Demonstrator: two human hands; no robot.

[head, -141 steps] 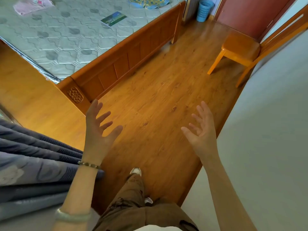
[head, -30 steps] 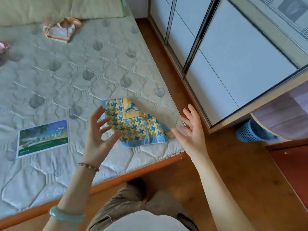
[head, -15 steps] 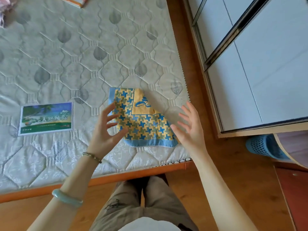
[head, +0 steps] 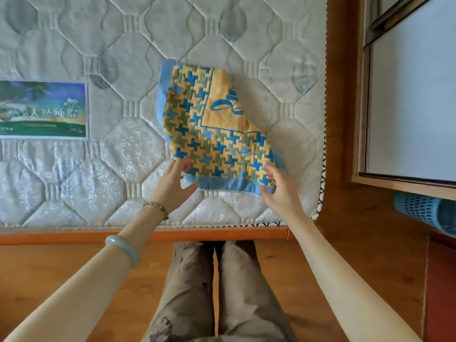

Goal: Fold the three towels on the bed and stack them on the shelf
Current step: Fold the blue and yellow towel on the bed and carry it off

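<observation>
Two hands: your left hand [head: 172, 186] and right hand [head: 281, 192], fingers spread wide, touch near corners of the towel [head: 209, 134].
Towel spot: right side of the bed [head: 98, 33].

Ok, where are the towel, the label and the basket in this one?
towel [head: 217, 144]: head view, middle of its checked pattern.
label [head: 42, 109]: head view, centre of the printed picture on the mattress.
basket [head: 424, 211]: head view, its perforated blue side at the right edge.

A home bedroom: quilted mattress [head: 222, 33] on a wooden bed frame [head: 197, 235], sliding wardrobe [head: 409, 95] beside
</observation>
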